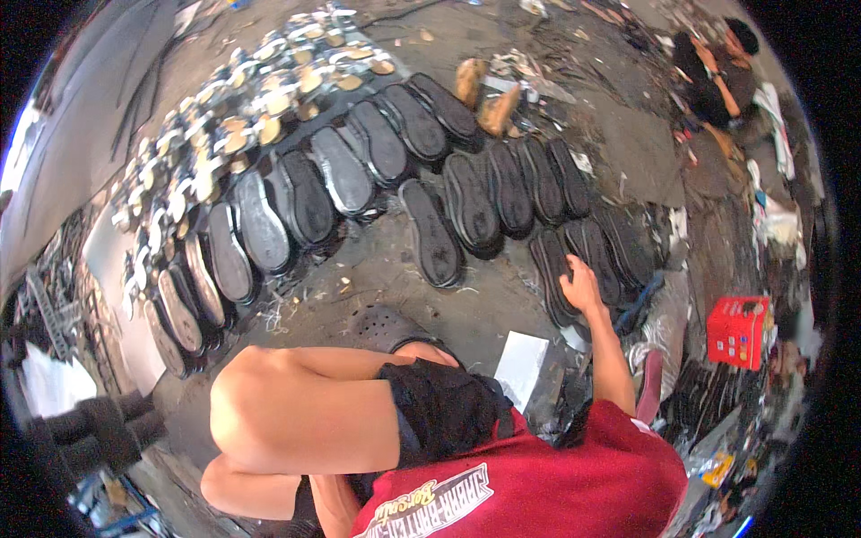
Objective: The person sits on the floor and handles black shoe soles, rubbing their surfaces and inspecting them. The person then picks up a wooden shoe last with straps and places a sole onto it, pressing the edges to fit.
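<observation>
My right hand (pixel 581 287) reaches out over a group of black shoe soles at the right. Its fingers are apart, the thumb off to one side, and nothing shows between them. Just beneath it lies a black sole (pixel 549 265), near or touching the fingertips; I cannot tell which. Another black sole (pixel 594 255) lies close beside it, on the right. My left forearm (pixel 334 504) goes down by my bent leg, and the left hand is hidden. Further left, a single black sole (pixel 432 238) lies on the floor.
Paired soles (pixel 305 197) curve in a row across the floor, with many pale shoe pieces (pixel 256 117) behind. Two tan foot-shaped blocks (pixel 499 111) stand beyond. A white box (pixel 522 368) lies near my hip, a red box (pixel 739 332) at right. Another person (pixel 722 76) sits far right.
</observation>
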A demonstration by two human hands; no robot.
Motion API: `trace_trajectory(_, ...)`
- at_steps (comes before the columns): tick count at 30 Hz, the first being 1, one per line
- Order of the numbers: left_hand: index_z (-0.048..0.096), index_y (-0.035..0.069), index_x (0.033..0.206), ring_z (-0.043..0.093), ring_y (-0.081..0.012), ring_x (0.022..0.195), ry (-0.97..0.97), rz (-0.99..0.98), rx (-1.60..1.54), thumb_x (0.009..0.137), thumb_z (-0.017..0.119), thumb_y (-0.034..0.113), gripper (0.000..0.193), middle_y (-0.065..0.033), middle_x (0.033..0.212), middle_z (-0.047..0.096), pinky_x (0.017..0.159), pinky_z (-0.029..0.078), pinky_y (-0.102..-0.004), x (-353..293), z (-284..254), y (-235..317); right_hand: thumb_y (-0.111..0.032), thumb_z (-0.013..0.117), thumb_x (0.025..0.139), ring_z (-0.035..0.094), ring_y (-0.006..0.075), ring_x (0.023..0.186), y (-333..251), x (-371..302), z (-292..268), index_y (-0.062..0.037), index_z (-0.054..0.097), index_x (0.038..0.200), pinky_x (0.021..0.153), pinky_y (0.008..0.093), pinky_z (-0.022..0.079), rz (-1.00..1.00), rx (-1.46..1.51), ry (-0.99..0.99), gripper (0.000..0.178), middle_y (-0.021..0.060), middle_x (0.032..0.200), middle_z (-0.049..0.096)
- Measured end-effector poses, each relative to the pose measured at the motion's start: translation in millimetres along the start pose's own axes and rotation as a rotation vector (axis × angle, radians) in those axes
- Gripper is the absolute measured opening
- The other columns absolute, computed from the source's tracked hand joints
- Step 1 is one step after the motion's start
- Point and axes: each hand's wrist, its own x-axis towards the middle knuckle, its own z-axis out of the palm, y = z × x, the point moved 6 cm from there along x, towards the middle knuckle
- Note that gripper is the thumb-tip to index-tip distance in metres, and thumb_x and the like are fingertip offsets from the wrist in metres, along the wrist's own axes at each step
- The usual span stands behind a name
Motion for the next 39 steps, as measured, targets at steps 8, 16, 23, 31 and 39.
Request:
trace_trajectory(8,0.073,0.006,0.123,0.075,-0.0241,0.110,0.205,0.066,-0.232,0.105,0.066,0.028,0.029,-0.0171,0.123,0.075,0.089,0.063,-0.0381,8,29,3,0.002,0.066,0.095,0.067,0.0323,0.100,-204,-18,4,-0.0023,0.064,0.141,0.090,0.0425,0.056,-0.254,0.258,0.207,0.046,0.0184,0.120,0.067)
trace_trajectory(16,0.052,0.002,0.142,0.065,-0.0413,0.120,0.788,0.164,-0.648,0.092,0.076,0.029,0.062,-0.0255,0.138,0.055,0.100,0.059,-0.0510,116,-98,56,-0.009,0.068,0.102,0.073,0.0165,0.091,-538,-67,125,-0.0070,0.068,0.138,0.082,0.0346,0.061,-0.656,0.771,-0.705,0.037,0.0097,0.103,0.076)
trace_trajectory(23,0.056,0.005,0.146,0.055,-0.0357,0.139,0.984,0.146,-0.593,0.089,0.075,0.040,0.070,-0.0175,0.150,0.057,0.112,0.045,-0.0579,173,-209,96,-0.010,0.075,0.099,0.076,0.0265,0.096,-643,-123,159,-0.0073,0.069,0.136,0.086,0.0394,0.061,-1.169,0.638,-0.883,0.038,0.0148,0.111,0.077)
trace_trajectory(31,0.068,0.023,0.121,0.059,-0.0245,0.115,0.777,-0.028,-0.630,0.083,0.081,0.052,0.049,-0.0035,0.119,0.071,0.102,0.040,-0.0528,197,-208,103,-0.019,0.075,0.102,0.075,0.0209,0.091,-565,-89,191,-0.0069,0.071,0.134,0.081,0.0386,0.062,-0.867,0.577,-0.970,0.035,0.0136,0.109,0.077)
trace_trajectory(39,0.063,0.007,0.125,0.065,-0.0282,0.115,0.444,0.234,-0.764,0.088,0.087,0.028,0.048,-0.0134,0.119,0.069,0.094,0.057,-0.0520,202,-185,136,-0.026,0.070,0.107,0.074,0.0192,0.098,-578,-69,188,-0.0047,0.070,0.138,0.089,0.0362,0.060,-0.574,0.764,-1.178,0.038,0.0130,0.115,0.079)
